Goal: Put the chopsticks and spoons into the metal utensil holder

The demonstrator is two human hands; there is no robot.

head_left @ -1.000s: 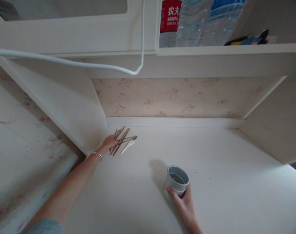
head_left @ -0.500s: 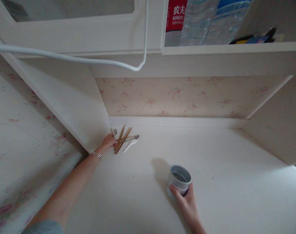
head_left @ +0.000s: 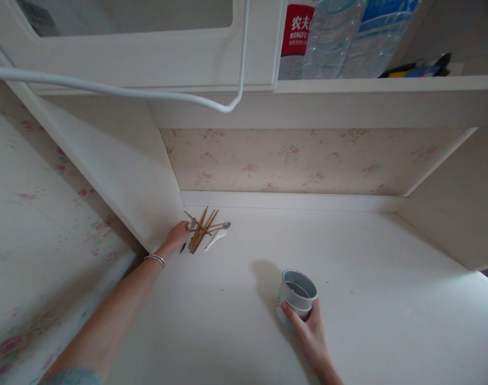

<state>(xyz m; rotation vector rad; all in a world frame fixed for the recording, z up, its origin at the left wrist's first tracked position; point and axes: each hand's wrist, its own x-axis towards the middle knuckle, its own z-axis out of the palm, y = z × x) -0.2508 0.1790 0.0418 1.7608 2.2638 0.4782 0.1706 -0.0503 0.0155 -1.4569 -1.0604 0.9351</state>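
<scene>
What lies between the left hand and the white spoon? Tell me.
The head view shows crossed wooden chopsticks between the left hand and the white spoon; other pieces there overlap, hard to tell.

Chopsticks [head_left: 199, 226] lie crossed near the rear left corner of the desk [head_left: 368, 331], a spoon [head_left: 219, 235] just to their right. The cup [head_left: 298, 299] is well to their right, farther from the rear edge. Bottles [head_left: 332, 43] stand on a shelf [head_left: 368, 85] above.
</scene>
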